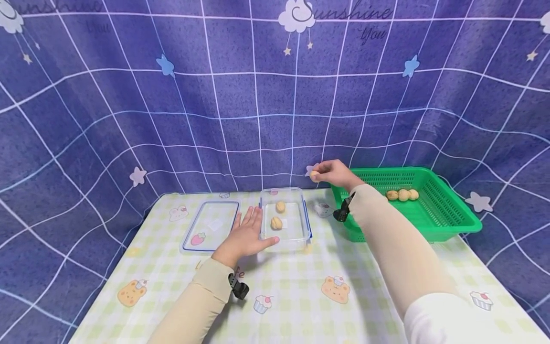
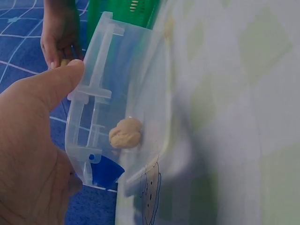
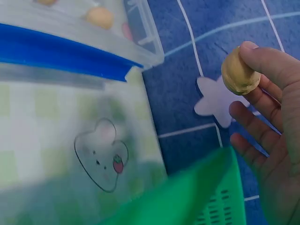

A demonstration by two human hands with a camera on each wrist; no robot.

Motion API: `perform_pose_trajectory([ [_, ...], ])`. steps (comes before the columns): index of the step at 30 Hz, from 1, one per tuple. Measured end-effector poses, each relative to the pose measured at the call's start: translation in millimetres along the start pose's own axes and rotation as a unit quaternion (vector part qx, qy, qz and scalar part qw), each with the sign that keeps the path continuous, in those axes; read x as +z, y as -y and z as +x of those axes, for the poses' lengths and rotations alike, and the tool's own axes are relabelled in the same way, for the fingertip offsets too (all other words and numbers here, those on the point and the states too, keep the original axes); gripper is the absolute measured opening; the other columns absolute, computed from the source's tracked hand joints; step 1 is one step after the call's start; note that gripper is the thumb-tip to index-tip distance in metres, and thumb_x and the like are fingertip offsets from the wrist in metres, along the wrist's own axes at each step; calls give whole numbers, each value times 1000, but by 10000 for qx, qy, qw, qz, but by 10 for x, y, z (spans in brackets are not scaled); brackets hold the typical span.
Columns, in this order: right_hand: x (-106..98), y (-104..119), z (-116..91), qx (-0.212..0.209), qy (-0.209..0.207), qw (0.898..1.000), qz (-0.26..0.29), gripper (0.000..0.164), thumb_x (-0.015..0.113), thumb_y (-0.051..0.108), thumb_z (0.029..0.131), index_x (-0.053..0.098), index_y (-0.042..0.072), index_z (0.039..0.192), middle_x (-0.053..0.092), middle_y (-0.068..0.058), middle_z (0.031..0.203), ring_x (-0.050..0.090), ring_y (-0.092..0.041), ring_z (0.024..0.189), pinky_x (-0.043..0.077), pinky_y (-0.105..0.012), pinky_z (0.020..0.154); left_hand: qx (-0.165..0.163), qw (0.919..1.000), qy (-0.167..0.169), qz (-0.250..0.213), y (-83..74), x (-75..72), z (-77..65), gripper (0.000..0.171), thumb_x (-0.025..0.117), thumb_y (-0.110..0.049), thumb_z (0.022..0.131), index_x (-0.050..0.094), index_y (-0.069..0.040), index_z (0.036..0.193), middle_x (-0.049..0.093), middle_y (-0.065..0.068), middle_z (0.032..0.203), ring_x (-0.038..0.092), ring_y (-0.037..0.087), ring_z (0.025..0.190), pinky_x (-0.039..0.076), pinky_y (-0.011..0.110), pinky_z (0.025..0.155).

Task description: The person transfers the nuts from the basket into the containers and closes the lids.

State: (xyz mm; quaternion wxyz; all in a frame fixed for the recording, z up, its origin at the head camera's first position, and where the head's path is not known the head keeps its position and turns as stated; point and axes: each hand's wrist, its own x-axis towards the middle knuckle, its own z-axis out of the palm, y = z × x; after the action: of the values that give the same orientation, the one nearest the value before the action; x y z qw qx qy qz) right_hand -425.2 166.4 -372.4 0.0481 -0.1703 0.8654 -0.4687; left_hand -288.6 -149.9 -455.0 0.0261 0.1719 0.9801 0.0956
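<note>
My right hand (image 1: 337, 173) pinches a walnut (image 3: 238, 75) between thumb and fingertips, raised near the left end of the green basket (image 1: 447, 229). Two more walnuts lie inside the clear plastic container (image 1: 296, 241): one walnut (image 1: 280, 207) toward the back, another walnut (image 1: 276, 223) nearer the front. Along the container's left side rests my left hand (image 1: 247, 239), its fingers spread and straight. In the left wrist view its thumb lies by the container's rim. A blue flap (image 2: 106, 171) hangs on the container's side.
Left of my left hand lies the flat clear lid (image 1: 210, 224) with a blue seal. Several walnuts (image 1: 403, 195) sit in a row in the green basket at the right. A checked cloth (image 1: 301, 306) covers the table, and a blue curtain (image 1: 275, 95) hangs behind it.
</note>
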Motion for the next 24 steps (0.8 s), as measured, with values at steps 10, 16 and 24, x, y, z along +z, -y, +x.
perform_pose_trajectory([
  [10,202,19,104,-47,150,9999,72,36,77,26,92,71,4,120,54,-13,149,45,-27,142,44,-46,110,106,9999,-133,-23,-28,-15,-12,104,39,-75,95,8,0,161,3,19,168,-7,29,155,-9,57,122],
  [16,299,76,118,-271,151,9994,-166,35,77,24,92,71,4,120,65,-17,132,58,-31,125,49,-47,104,150,9997,-190,71,-5,-30,-16,102,43,-73,95,15,0,161,11,18,168,-6,29,155,-10,58,121],
  [24,404,154,107,-660,139,9974,-253,33,79,20,90,72,1,117,75,-10,102,69,-21,95,55,-43,93,570,9975,-388,178,181,-81,-33,96,50,-72,93,28,-7,160,28,9,165,4,27,156,-12,59,120],
])
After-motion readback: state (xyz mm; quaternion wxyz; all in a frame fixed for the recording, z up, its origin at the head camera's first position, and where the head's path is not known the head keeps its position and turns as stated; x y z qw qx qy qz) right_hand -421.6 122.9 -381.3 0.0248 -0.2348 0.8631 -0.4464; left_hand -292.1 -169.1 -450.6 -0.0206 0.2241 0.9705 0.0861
